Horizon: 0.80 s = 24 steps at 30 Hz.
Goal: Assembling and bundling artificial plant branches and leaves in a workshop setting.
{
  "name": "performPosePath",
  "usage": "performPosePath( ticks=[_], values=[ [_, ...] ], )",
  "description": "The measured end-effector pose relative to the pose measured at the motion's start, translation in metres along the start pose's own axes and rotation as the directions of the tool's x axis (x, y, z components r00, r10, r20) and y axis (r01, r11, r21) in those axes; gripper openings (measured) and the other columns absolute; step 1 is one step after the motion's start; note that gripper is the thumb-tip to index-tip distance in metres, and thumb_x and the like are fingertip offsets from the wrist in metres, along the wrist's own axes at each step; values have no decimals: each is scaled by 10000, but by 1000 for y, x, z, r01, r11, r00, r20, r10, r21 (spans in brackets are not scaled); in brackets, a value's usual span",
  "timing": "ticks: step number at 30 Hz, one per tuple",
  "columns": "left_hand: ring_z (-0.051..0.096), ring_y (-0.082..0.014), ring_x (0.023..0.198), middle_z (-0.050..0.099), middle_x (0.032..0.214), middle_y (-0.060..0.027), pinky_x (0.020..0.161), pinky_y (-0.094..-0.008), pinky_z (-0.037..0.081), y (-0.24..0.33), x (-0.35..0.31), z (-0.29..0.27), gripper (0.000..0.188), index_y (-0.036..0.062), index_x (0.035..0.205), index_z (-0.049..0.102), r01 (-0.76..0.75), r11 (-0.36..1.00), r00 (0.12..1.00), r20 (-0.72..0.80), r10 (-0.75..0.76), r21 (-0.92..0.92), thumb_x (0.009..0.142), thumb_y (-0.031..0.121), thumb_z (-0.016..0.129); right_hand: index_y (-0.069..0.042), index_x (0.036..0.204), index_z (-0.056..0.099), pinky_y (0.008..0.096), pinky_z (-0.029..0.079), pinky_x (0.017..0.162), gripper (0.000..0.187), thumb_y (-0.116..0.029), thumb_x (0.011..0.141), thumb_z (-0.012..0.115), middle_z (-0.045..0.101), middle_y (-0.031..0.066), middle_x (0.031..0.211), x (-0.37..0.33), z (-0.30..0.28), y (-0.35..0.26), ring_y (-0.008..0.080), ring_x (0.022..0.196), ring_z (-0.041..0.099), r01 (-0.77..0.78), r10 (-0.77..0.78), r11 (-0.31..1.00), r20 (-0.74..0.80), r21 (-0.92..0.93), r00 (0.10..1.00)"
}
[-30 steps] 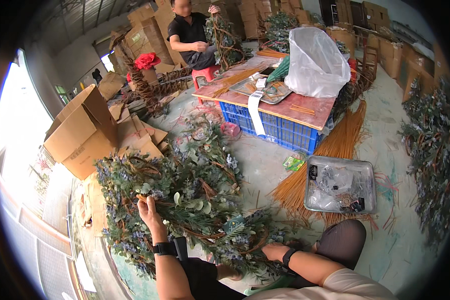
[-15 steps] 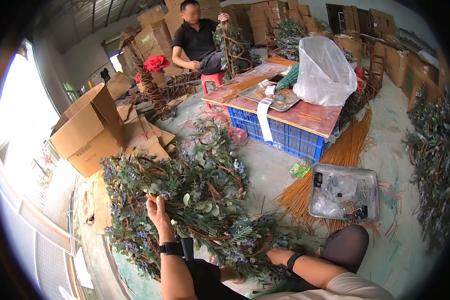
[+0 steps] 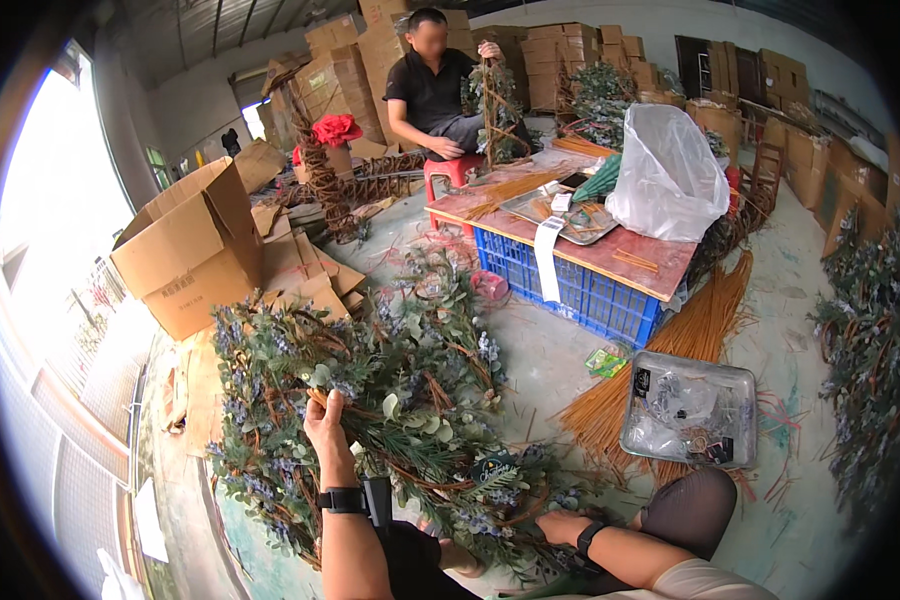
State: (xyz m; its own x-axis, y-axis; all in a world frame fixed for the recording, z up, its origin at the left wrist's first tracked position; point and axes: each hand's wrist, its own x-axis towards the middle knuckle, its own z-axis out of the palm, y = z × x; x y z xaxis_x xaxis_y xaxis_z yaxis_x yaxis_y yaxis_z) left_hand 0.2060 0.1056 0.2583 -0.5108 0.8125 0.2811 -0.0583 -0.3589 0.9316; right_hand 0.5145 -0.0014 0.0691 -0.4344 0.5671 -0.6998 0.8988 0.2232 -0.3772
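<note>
Right hand [image 3: 562, 525] is resting low on the near edge of the vine greenery [image 3: 395, 440]; fingers partly hidden, can't tell if that grip is clenching. Left hand [image 3: 327, 425] is keeping its grip, thumb and fingers pinching a brown stem [image 3: 318, 396]. Both hands are staying at the same spots on the greenery as a second ago. Greenery is lying across the floor right in front of the person, between both hands. Dark tag [image 3: 490, 467] is sitting on it, near the right hand, showing pale lettering, blurred.

Metal tray [image 3: 740, 400] is lying on the orange sticks [image 3: 605, 410]; small dark cards inside are carrying print too small to make out. Green packet [image 3: 605, 362] beside the sticks: same. Open cardboard box [image 3: 185, 265] is showing a line of dark printed characters on its side.

Worktop [image 3: 660, 255] is sitting on a blue crate [image 3: 580, 290], white paper strip [image 3: 547, 260] hanging over the edge, its print not readable. All this is showing lower and further right than a second ago; view is tilting up.

Far side: co-worker [image 3: 430, 95] is sitting on a red stool [image 3: 445, 180], one hand now lying at the lap; it was hanging before the chest a second ago. Other hand is still holding foliage upright.
</note>
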Motion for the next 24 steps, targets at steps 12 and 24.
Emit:
performPosePath(
  ticks=[12, 24],
  values=[
    [463, -62, 653, 563, 751, 12, 632, -203, 362, 16, -10, 13, 67, 35, 852, 563, -87, 957, 996, -2, 90, -276, 800, 77, 564, -34, 1003, 548, 431, 462, 687, 253, -39, 781, 427, 584, 176, 905, 6, 1, -1, 341, 847, 568, 122, -159, 985, -372, -122, 915],
    [491, -105, 747, 575, 903, -45, 693, -276, 422, 19, -8, -19, 132, 42, 926, 531, -5, 982, 991, 127, 30, -187, 822, 119, 507, -12, 991, 520, 442, 446, 735, 260, -32, 753, 419, 571, 228, 914, 41, 20, -6, 371, 879, 551, 133, -69, 985, -454, 112, 888]
  ],
)
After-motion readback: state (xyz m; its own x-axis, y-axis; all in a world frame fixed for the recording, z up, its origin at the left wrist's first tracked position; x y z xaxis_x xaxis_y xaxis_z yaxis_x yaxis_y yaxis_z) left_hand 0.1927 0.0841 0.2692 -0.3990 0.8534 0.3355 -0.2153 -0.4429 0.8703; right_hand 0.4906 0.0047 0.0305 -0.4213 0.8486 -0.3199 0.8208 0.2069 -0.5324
